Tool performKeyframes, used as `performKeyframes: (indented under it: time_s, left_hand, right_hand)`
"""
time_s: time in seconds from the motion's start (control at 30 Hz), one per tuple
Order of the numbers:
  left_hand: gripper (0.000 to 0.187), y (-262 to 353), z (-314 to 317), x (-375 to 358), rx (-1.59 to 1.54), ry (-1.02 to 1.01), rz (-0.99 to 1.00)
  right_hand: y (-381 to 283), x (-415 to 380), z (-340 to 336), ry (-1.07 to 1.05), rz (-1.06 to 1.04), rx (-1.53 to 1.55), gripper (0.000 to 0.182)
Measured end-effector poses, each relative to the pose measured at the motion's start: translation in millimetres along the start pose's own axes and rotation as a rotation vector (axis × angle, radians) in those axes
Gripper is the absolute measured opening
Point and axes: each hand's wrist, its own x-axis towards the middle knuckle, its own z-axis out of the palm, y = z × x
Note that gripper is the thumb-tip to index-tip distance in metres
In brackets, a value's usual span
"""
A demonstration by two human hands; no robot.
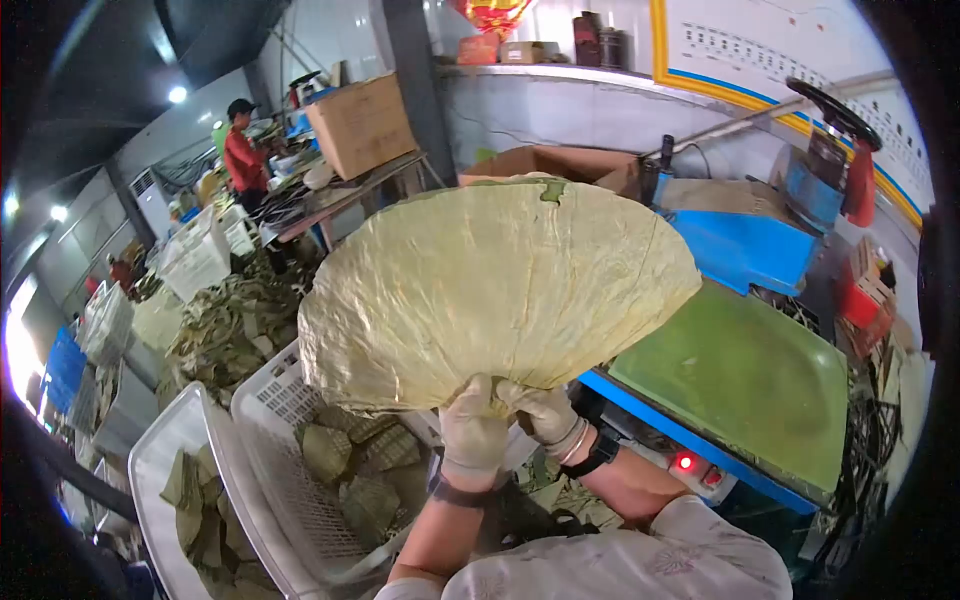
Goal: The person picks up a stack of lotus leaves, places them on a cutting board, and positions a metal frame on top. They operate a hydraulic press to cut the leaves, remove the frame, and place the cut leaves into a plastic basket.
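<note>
Both gloved hands grip the narrow bottom of a big dried leaf [495, 290], left hand [472, 428] and right hand [545, 412] closed side by side, holding it fanned out upright above a white basket [275, 400] of folded leaves.

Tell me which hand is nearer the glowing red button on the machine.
Right. The right hand grips the big yellow-green leaf just up-left of the red button; the left hand grips beside it, farther left.
</note>
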Motion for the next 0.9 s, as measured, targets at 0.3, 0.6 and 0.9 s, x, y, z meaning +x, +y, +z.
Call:
performKeyframes:
  time_s: [0.3, 0.6, 0.9]
  left_hand:
    - [0.037, 31.6, 47.6, -43.1, -0.586, -0.337, -0.441]
    - [0.028, 70.6, 176.6, -74.2, -0.678, -0.113, -0.227]
    - [0.026, 62.4, 227.5, -107.3, -0.968, -0.085, -0.533]
  right_hand:
    - [-88.4, -11.9, -74.7, 0.438, -0.337, -0.782, 0.027]
    - [-140.2, -99.8, -99.1, 0.318, -0.502, -1.752, 0.048]
    - [-181.7, -229.5, -191.5, 0.063, -0.052, -0.856, 0.033]
